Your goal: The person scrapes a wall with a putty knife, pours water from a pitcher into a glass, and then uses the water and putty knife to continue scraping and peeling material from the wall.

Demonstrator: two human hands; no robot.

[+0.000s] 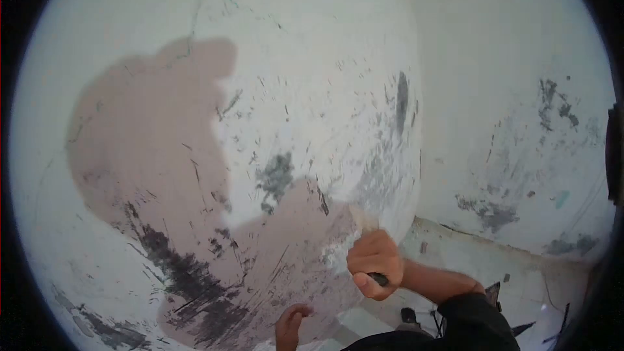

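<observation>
My right hand (375,265) is wrapped round the dark handle of a scraper (368,219), whose handle end shows beside the thumb. Its pale blade, partly blurred, points up and lies against the white wall (312,58), close to the corner. Around the blade the wall surface is scuffed, with a whitish rough patch (337,253) just left of the hand. Low in the view, my left hand (292,326) is beside the wall with its fingers loosely bent and apart. I see nothing in it.
Dark scraped patches (188,279) mark the wall at lower left. A second wall (507,91) with similar marks meets it at right. On the tiled floor (416,299) lie debris and dark thin-legged objects (520,328). My shadow covers much of the wall.
</observation>
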